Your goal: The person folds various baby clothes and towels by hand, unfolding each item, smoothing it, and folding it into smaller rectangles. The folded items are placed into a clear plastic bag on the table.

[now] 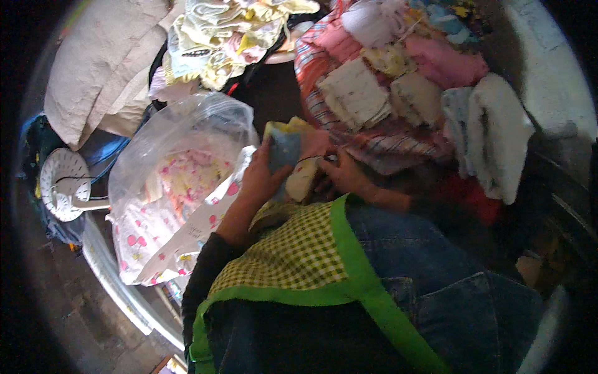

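Observation:
My left hand grips the left side of a small fabric piece in blue, pink, cream and yellow, held over my lap. At its right edge, the thumb and fingers of my right hand pinch the cloth. A dark line crosses the fabric by these fingers; whether it is thread is unclear. Close to my left wrist stands a clear plastic bag with printed pink and white cloth inside. Folded cream cloths lie beyond my right hand on a striped red fabric.
A large pale sack stands at the far left, above a white perforated round plastic piece. Yellow and white garments are heaped at the top. Pink cloth bundles and a draped white cloth are at right. My checked apron covers part of my lap.

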